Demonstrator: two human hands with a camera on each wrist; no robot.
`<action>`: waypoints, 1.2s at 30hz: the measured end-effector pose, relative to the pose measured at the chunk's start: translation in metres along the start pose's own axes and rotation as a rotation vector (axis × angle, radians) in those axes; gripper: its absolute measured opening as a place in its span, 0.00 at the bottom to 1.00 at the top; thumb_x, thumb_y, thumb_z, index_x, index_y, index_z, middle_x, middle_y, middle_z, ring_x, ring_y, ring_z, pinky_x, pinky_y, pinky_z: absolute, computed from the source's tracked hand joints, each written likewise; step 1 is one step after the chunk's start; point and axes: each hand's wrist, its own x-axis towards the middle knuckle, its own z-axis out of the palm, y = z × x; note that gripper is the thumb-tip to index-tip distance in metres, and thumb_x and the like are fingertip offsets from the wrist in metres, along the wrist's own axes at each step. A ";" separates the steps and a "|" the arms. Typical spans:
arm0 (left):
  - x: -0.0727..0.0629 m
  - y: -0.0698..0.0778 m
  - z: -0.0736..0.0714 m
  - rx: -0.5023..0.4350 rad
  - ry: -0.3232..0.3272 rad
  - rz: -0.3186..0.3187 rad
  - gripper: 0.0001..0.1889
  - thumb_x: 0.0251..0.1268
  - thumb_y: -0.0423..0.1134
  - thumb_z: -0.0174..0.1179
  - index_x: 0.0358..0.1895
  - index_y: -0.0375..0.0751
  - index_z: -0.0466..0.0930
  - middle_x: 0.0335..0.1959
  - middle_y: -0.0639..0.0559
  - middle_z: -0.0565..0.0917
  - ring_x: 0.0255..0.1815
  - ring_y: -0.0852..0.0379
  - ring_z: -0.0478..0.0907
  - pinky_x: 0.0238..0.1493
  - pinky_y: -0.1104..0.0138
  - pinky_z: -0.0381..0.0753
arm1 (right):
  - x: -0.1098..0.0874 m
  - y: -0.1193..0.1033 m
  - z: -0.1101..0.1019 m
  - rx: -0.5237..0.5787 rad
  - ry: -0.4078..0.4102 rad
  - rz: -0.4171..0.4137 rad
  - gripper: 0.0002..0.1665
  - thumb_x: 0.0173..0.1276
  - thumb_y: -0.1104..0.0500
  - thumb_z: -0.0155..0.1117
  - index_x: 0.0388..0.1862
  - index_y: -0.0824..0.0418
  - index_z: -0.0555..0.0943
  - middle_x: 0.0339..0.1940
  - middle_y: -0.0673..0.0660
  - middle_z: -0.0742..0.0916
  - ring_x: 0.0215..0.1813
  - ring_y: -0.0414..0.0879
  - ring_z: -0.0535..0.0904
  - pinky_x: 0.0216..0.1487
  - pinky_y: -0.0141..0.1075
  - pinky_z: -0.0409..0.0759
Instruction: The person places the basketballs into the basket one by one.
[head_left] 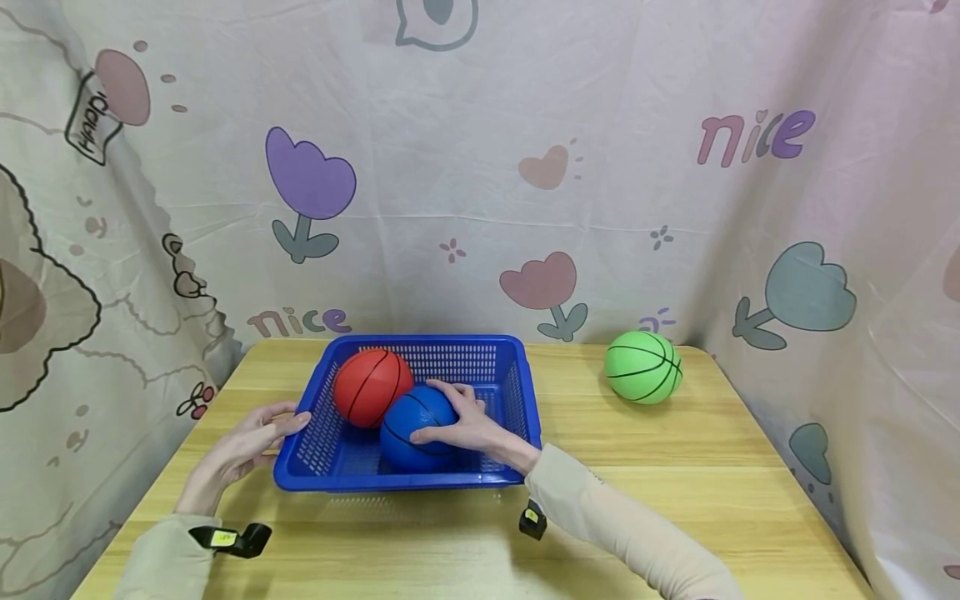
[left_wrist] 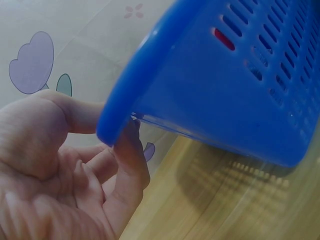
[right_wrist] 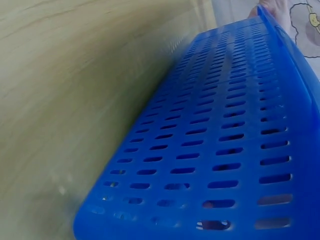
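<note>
A blue plastic basket [head_left: 352, 482] with slotted walls stands on the table, holding a red basketball [head_left: 372, 387] and a blue basketball [head_left: 417, 429] side by side. My left hand [head_left: 243, 442] pinches the basket's left rim, thumb on top and fingers below, as the left wrist view shows with the hand [left_wrist: 65, 165] at the rim. Inside the basket, my right hand [head_left: 468, 422] grips the blue basketball from its right side, thumb in front and fingers over the back. The right wrist view shows mostly the slotted basket wall [right_wrist: 200, 135]; the right hand is hidden there.
A green basketball [head_left: 643, 367] sits at the table's back right, apart from the basket. The light wooden table [head_left: 645, 475] extends in front and to the right. A printed curtain [head_left: 450, 167] hangs behind and along both sides.
</note>
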 end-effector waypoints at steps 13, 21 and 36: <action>0.000 0.000 0.001 -0.001 0.004 0.000 0.38 0.79 0.49 0.50 0.75 0.24 0.46 0.49 0.49 0.85 0.47 0.57 0.84 0.48 0.57 0.88 | -0.001 0.012 -0.009 0.101 -0.045 0.040 0.50 0.56 0.46 0.78 0.75 0.38 0.62 0.72 0.64 0.63 0.71 0.65 0.63 0.67 0.63 0.72; 0.001 -0.001 0.000 -0.003 0.007 -0.002 0.38 0.79 0.49 0.50 0.75 0.25 0.45 0.49 0.50 0.84 0.47 0.58 0.84 0.48 0.57 0.87 | -0.003 0.014 -0.010 0.156 -0.070 0.034 0.49 0.58 0.45 0.77 0.74 0.37 0.62 0.73 0.63 0.65 0.70 0.62 0.65 0.66 0.60 0.74; 0.001 -0.002 0.000 0.007 0.021 -0.006 0.35 0.79 0.49 0.50 0.74 0.27 0.49 0.47 0.52 0.84 0.47 0.57 0.84 0.47 0.58 0.87 | -0.005 0.013 -0.007 0.152 -0.070 0.021 0.48 0.59 0.45 0.76 0.74 0.34 0.63 0.73 0.64 0.64 0.70 0.63 0.65 0.65 0.62 0.75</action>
